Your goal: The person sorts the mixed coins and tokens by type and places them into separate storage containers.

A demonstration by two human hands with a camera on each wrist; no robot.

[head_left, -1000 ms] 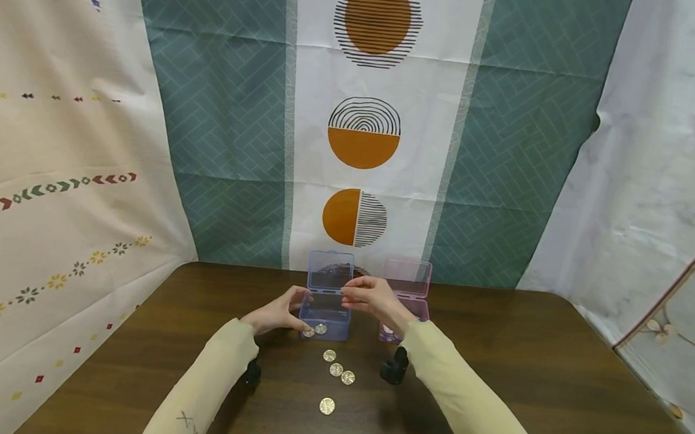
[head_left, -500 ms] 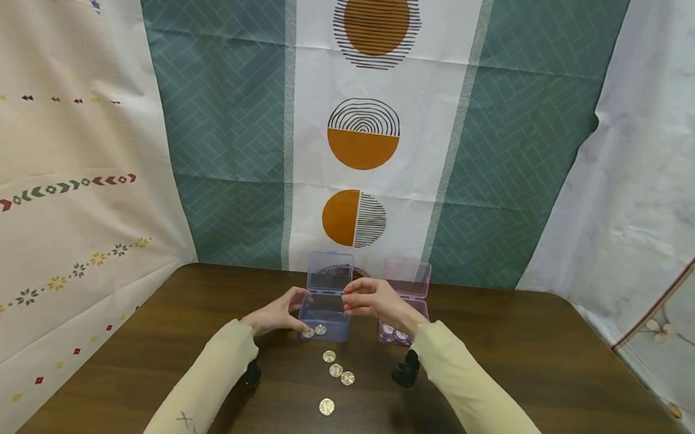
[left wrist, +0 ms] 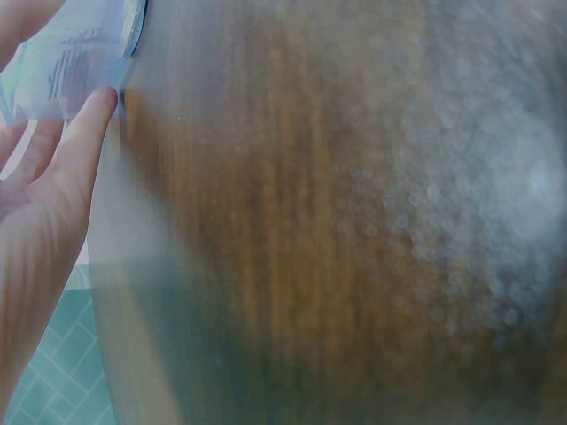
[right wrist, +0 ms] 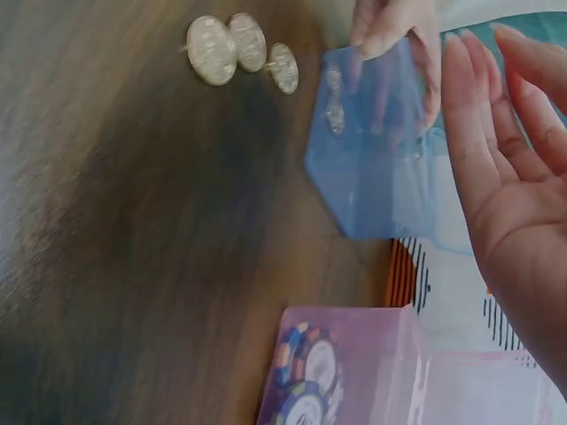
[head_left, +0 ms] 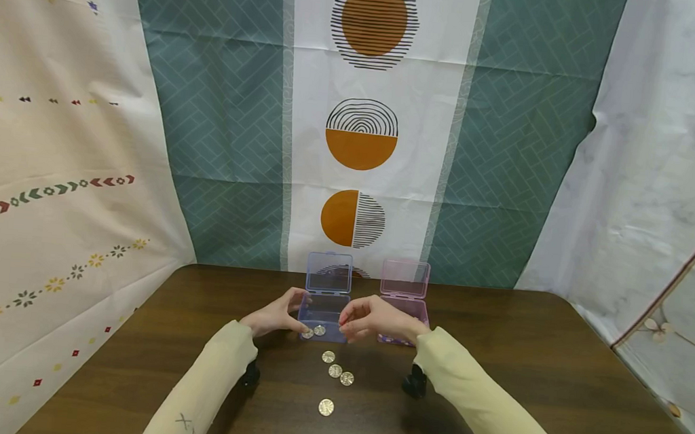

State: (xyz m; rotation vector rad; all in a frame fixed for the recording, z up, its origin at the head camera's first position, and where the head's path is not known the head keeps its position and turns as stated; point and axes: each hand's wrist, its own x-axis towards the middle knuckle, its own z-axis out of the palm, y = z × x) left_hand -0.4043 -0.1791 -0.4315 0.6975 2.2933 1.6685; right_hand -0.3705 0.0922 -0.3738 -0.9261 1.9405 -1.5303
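Observation:
A clear blue plastic box (head_left: 333,334) stands on the table with its lid raised, and two gold coins (head_left: 319,330) show in it. My left hand (head_left: 277,315) holds the box at its left side, thumb at the front and fingers toward the back. At the box's right side hovers my right hand (head_left: 376,318), fingers loosely bent; in the right wrist view nothing shows between them. Several more gold coins (head_left: 335,371) lie on the table in front of the box.
To the right stands a clear pink box (right wrist: 390,363), its lid up, with poker chips (right wrist: 321,365) inside. The dark wooden table (head_left: 494,378) ends at a patterned cloth (head_left: 348,53) behind both boxes. More cloth hangs at left and right.
My right hand has come lower, from above the blue box's back toward its front right corner. The left hand, the boxes and the coins stay where they were.

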